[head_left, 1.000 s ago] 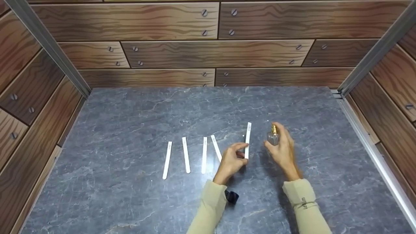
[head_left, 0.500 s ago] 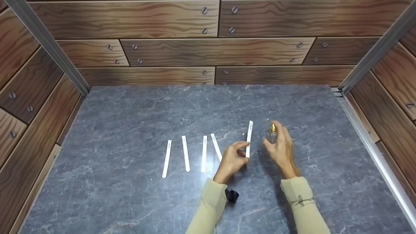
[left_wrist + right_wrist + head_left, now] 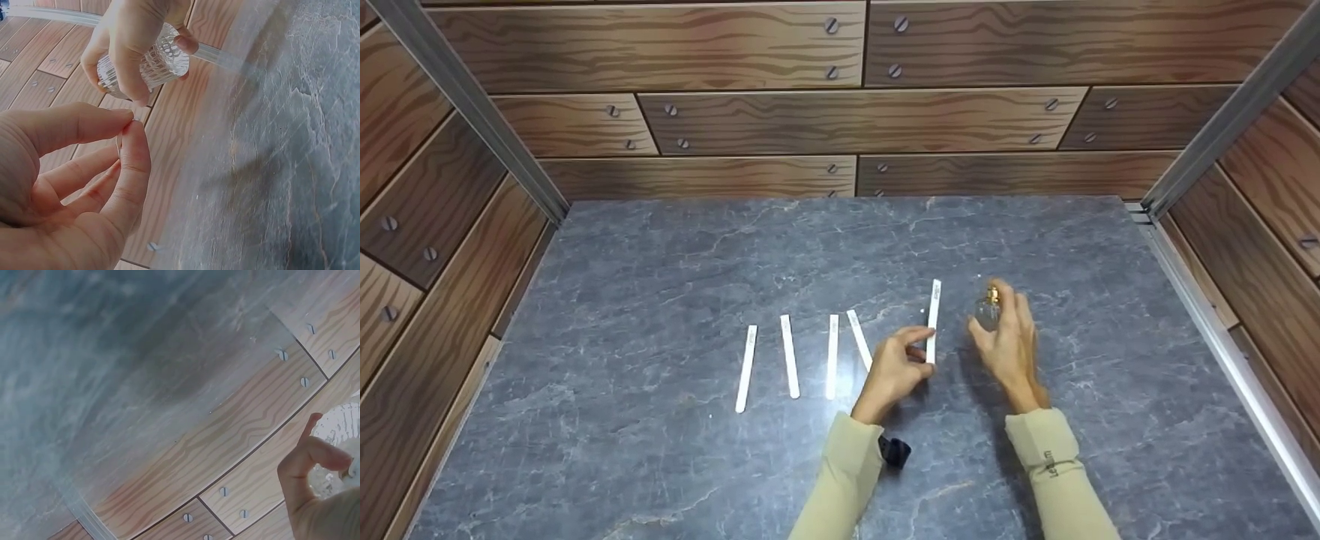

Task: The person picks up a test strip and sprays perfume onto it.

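My left hand (image 3: 894, 371) pinches the lower part of a white perfume test strip (image 3: 934, 307) between thumb and fingers, and the strip stands tilted up above the table. In the left wrist view only a thin edge of it shows at the fingertips. Just to the right, my right hand (image 3: 1011, 349) grips a clear ribbed glass perfume bottle (image 3: 987, 315) with a gold spray top (image 3: 993, 295). A finger lies on that top, which faces the strip across a small gap. The right wrist view catches only part of the glass bottle (image 3: 340, 424).
Several white strips lie apart on the grey marbled table (image 3: 660, 262), left of my hands: one far left (image 3: 746, 367), others nearer (image 3: 790, 356), (image 3: 832, 356). The nearest strip (image 3: 859, 337) is partly behind my left hand. Wood-patterned walls (image 3: 840, 120) enclose the table.
My right hand with the perfume bottle has shifted very slightly left. The left hand keeps its pinch on the strip, almost still. The strips on the table have not moved.
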`<state>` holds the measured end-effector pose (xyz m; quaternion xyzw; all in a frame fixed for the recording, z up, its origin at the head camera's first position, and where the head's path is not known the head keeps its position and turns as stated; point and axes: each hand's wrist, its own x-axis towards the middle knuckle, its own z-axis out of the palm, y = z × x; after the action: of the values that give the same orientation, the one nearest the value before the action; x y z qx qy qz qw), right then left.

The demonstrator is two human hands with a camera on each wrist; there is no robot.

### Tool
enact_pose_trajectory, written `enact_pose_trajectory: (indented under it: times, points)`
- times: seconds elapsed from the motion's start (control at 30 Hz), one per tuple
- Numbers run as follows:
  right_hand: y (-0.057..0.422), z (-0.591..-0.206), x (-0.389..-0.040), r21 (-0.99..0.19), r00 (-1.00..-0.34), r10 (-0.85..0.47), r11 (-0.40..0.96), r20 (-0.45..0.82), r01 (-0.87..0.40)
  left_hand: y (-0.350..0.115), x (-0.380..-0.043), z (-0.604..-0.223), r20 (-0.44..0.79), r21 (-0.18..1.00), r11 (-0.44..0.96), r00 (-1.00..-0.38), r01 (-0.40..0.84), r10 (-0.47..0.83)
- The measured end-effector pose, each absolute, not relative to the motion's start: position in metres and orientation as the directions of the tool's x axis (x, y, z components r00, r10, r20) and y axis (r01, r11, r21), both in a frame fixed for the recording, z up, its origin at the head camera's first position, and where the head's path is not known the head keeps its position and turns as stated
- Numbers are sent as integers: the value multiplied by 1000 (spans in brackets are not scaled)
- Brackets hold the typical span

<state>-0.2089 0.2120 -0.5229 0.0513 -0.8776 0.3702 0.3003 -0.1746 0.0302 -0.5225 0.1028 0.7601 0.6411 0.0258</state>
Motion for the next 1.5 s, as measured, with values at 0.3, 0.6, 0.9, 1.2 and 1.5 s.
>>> enact_pose_trajectory:
  times: [0.3,0.6,0.9,1.2,1.5]
  points:
    - [212,-523,-209,-621,-804,136,713,579,-326,30,-175,-522,95,978,164,-977,127,192]
    - [211,-524,-207,-604,-812,108,725,574,-331,26,-174,-520,81,973,198,-978,120,194]
    - [216,-523,-208,-661,-799,193,685,570,-306,24,-175,-524,46,984,161,-984,74,174]
    - [225,-522,-211,-666,-775,220,675,592,-318,23,-176,-523,2,993,119,-983,24,182]
    - [229,-519,-209,-688,-764,242,645,598,-334,31,-182,-532,-39,993,116,-983,-19,178]
